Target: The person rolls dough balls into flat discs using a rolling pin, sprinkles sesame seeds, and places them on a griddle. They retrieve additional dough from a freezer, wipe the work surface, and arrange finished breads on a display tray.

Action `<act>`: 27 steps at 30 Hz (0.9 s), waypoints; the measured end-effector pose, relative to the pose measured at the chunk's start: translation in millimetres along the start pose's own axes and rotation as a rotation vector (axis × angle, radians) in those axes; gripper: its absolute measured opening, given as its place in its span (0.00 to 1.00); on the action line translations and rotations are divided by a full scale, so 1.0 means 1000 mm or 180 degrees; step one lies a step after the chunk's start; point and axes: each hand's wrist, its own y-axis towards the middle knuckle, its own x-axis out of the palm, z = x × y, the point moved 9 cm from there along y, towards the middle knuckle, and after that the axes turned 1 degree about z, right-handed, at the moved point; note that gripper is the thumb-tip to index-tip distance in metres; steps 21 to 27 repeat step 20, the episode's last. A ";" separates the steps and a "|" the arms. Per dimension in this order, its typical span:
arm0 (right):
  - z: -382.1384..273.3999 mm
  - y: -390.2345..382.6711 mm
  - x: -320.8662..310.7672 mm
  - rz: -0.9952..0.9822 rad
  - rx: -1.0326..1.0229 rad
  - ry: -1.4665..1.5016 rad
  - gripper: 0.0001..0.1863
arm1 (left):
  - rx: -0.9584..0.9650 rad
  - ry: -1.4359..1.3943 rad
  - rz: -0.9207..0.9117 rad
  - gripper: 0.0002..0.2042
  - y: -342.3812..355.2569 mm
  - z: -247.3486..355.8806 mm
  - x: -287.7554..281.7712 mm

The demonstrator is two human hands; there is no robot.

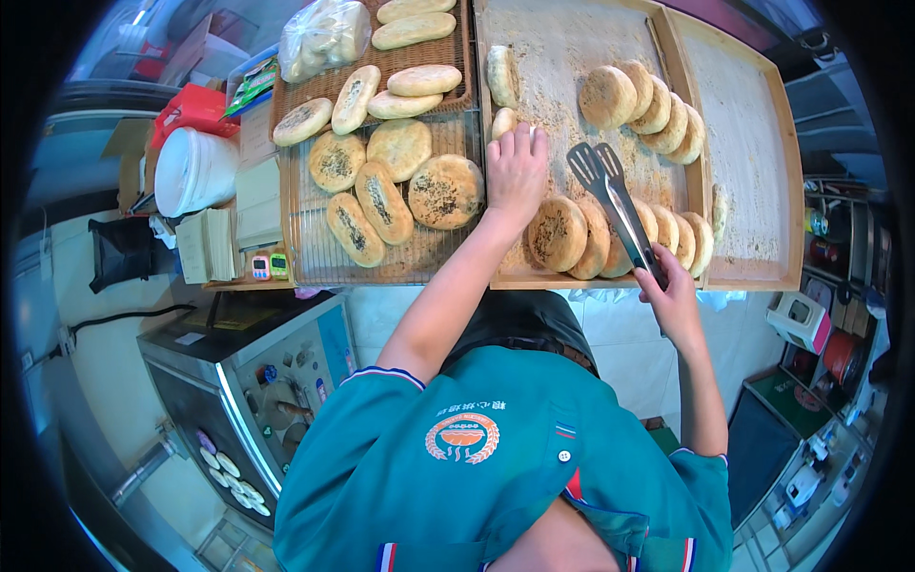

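My right hand [673, 297] is closed round the handle end of metal tongs [621, 208] with slotted heads, which reach up and left over a row of round flatbreads [558, 234]. At the left side of a crumb-strewn wooden tray [553, 24], the fingers of my left hand [518, 176] are curled down at a small pale flatbread [503, 121], mostly hidden behind them. Just beyond it, a longer flatbread [502, 76] stands against the tray's side. A second leaning row of round flatbreads [608, 97] lies in the far right part of the tray.
On the left, a wire rack [315, 262] holds round and oval flatbreads, some with dark seeds. Behind it, a wicker tray [448, 52] holds more, beside a plastic bag of buns [324, 38]. A white bucket [195, 172] and two small timers [270, 266] are further left.
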 end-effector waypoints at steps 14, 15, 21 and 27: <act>-0.062 0.020 0.025 -0.0089 -0.0857 -0.0855 0.23 | -0.0941 0.0901 0.0686 0.32 -0.039 -0.247 -0.128; -0.064 0.023 0.035 -0.0134 -0.0749 -0.0800 0.22 | -0.0954 0.1106 0.0484 0.34 -0.038 -0.273 -0.131; -0.095 0.001 0.063 0.0616 -0.0983 -0.1509 0.20 | -0.0745 0.1496 -0.0304 0.40 -0.017 -0.364 -0.106; -0.095 0.001 0.063 0.0616 -0.0983 -0.1509 0.20 | -0.0745 0.1496 -0.0304 0.40 -0.017 -0.364 -0.106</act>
